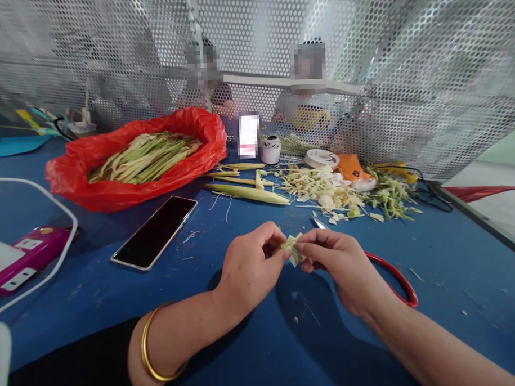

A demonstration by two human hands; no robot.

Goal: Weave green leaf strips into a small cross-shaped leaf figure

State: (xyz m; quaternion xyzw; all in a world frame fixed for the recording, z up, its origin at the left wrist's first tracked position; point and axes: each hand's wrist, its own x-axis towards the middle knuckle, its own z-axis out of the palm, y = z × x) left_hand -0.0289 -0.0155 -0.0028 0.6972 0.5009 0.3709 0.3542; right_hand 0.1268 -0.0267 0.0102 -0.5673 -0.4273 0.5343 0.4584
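Note:
Between my two hands is a small pale-green piece of folded leaf strips (pixel 292 249), held above the blue table. My left hand (pixel 252 266) pinches it from the left with thumb and fingers. From the right, my right hand (pixel 340 260) pinches its other side. Scissors with a red handle (pixel 406 286) lie on the table under my right hand, their blade tip showing beyond my fingers. Past my hands lies a long green leaf or husk piece (pixel 249 194), with a few thinner yellowish stalks around it.
A red plastic bag (pixel 109 199) full of leaf strips stands at the back left, near a dark phone (pixel 155 233). Pale scraps (pixel 320 188) are heaped before a perforated metal screen (pixel 243 24). A purple power strip (pixel 27 260) and white cable (pixel 67 208) lie left. Two people sit behind the screen.

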